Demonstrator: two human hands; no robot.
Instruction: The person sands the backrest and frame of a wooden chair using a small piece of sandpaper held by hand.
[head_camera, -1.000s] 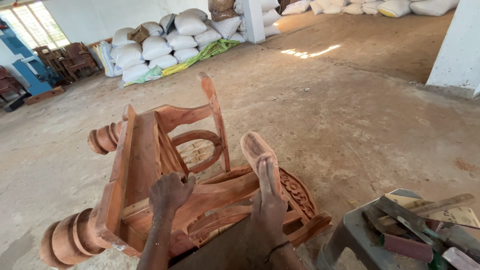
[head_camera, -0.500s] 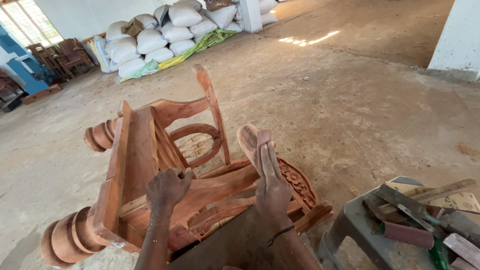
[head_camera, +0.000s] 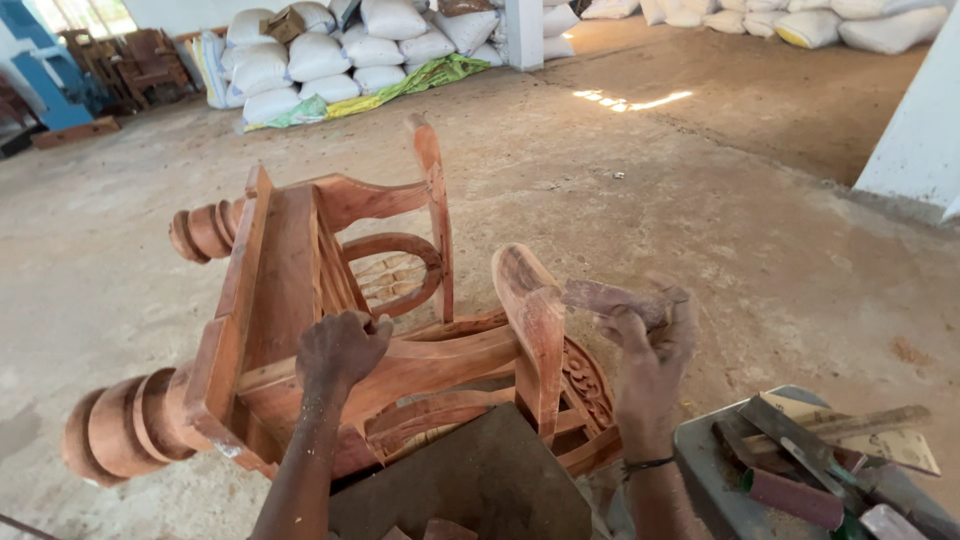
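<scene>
While our left hand (head_camera: 340, 350) clamps shut on a rail of the carved wooden chair (head_camera: 340, 330), our right hand (head_camera: 645, 350) pinches a worn scrap of sandpaper (head_camera: 610, 298) just beside the curved armrest (head_camera: 530, 320). We have the chair tipped on its side on the concrete floor (head_camera: 700, 200), its turned legs (head_camera: 120, 430) pointing left, its long axis running left to right.

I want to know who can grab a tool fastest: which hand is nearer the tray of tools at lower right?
Right. The right hand, holding a scrap of sandpaper, is just up-left of the grey tool tray. The left hand grips the wooden chair farther left.
</scene>
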